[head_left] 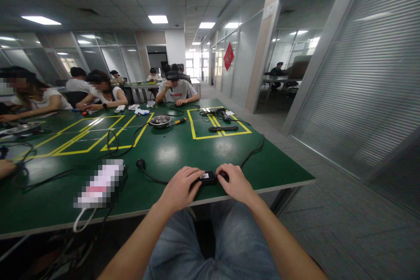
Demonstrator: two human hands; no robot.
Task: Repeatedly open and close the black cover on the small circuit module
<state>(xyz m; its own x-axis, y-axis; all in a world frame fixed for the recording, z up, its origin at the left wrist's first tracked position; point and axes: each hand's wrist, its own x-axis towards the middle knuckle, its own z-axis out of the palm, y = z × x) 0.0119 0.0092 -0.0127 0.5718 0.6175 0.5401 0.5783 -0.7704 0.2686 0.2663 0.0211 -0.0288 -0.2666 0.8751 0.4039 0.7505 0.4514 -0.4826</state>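
A black power adapter (pixel 208 178) with a white label lies near the front edge of the green table (pixel 164 151). My left hand (pixel 181 187) is closed on its left end, thumb in front and fingers over the top. At the adapter's right end, my right hand (pixel 236 182) pinches a dark cable end (pixel 224 176); whether it sits in the adapter cannot be made out. One black cable (pixel 252 152) runs from there toward the right edge of the table. Another leaves on the left and ends in a round black plug (pixel 141 164).
A blurred pale object (pixel 101 183) with a white strap lies to the left. Farther back are a metal bowl (pixel 160 121), a yellow-and-black screwdriver (pixel 180 121), a black bar (pixel 223 129) and tangled cables (pixel 215 113) among yellow tape lines. Several people sit around the table.
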